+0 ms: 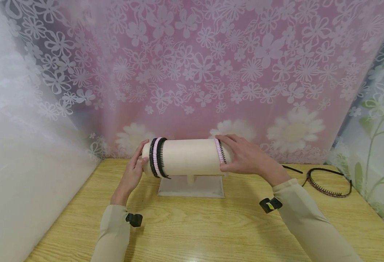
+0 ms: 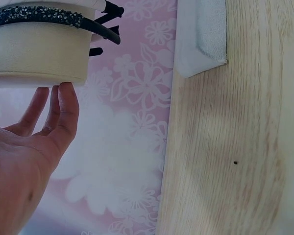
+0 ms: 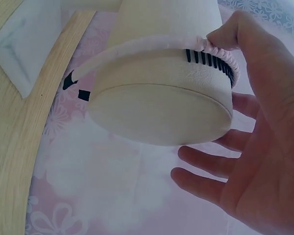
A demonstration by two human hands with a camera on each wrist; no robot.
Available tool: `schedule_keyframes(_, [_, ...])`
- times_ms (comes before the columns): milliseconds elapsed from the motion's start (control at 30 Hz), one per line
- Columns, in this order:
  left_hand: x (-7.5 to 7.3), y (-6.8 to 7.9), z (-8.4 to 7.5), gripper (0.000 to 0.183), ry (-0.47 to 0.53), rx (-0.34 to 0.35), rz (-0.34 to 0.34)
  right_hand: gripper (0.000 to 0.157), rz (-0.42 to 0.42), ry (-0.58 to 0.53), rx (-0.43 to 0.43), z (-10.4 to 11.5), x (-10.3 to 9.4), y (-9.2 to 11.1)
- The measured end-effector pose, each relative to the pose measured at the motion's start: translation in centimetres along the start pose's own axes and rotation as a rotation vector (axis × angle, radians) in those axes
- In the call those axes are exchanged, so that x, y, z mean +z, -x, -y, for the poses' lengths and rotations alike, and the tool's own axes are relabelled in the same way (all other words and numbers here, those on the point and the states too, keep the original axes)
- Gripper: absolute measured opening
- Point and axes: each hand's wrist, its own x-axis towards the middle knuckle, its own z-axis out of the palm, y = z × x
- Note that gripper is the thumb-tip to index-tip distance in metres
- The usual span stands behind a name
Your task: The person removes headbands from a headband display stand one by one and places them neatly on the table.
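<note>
A cream padded headband display roll (image 1: 192, 156) stands on a pale base (image 1: 192, 186). Near its left end sit several headbands: a black glittery one (image 1: 152, 158), a pale pink one (image 1: 157, 156) and a black toothed one (image 1: 161, 156). My left hand (image 1: 134, 165) touches that end; in the left wrist view its fingertips (image 2: 66, 90) press against the flat end face. Around the roll's right end, my right hand (image 1: 244, 154) holds a light pink pleated headband (image 1: 219, 151) with black comb teeth. The thumb (image 3: 230, 34) lies on the pleats in the right wrist view.
To the right on the wooden table (image 1: 192, 233) lie a dark toothed headband (image 1: 329, 193) and another black band (image 1: 292, 169), partly hidden by my right arm. A pink flowered curtain (image 1: 192, 72) hangs behind the roll, and a white wall (image 1: 31, 145) borders the left.
</note>
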Motion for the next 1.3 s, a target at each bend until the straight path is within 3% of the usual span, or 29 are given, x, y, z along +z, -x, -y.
schedule_keyframes(500, [-0.2,-0.4,-0.2,0.052,0.020,0.034,0.003,0.092,-0.013,-0.101,0.027,-0.6,0.2,0.8])
schedule_keyframes(733, [-0.2,-0.4,-0.3,0.053,0.021,0.037,0.002,0.085,-0.060,-0.164,0.019,-0.9,0.4,1.3])
schedule_keyframes(1033, [-0.1,-0.1,0.0,0.053,0.000,0.038,-0.001,0.074,-0.115,-0.345,0.014,-1.0,1.0,2.3])
schedule_keyframes(1300, [0.0,0.1,-0.1,0.054,-0.003,0.041,-0.009,0.070,-0.173,-0.339,0.023,-1.1,1.5,2.7])
